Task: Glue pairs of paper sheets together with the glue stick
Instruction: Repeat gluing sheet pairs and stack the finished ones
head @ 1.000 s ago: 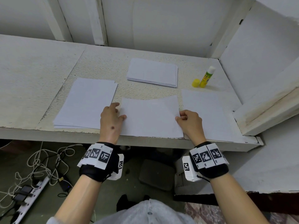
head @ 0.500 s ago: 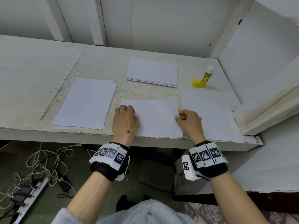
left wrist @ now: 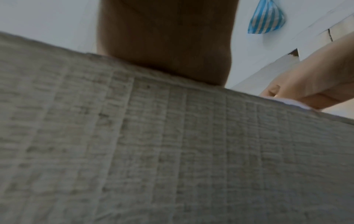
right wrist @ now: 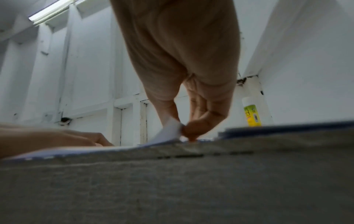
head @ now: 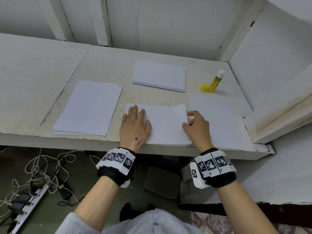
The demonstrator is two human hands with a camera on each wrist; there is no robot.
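My left hand (head: 134, 128) lies flat, fingers straight, on the middle sheet (head: 166, 124), while my right hand (head: 196, 126) has its grip pinched on that sheet's right edge, curling it up. The glue stick (head: 216, 81) stands uncapped on the tabletop (head: 104, 68), beyond and right of the grip, long axis upright, tip up.

A white power strip (head: 25, 211) and tangled cables (head: 42, 173) lie on the floor; a blue-striped bag (left wrist: 266, 18) hangs above.

glue stick (head: 216, 81) label print too blurred to read, wristband (head: 213, 164) markers unreadable
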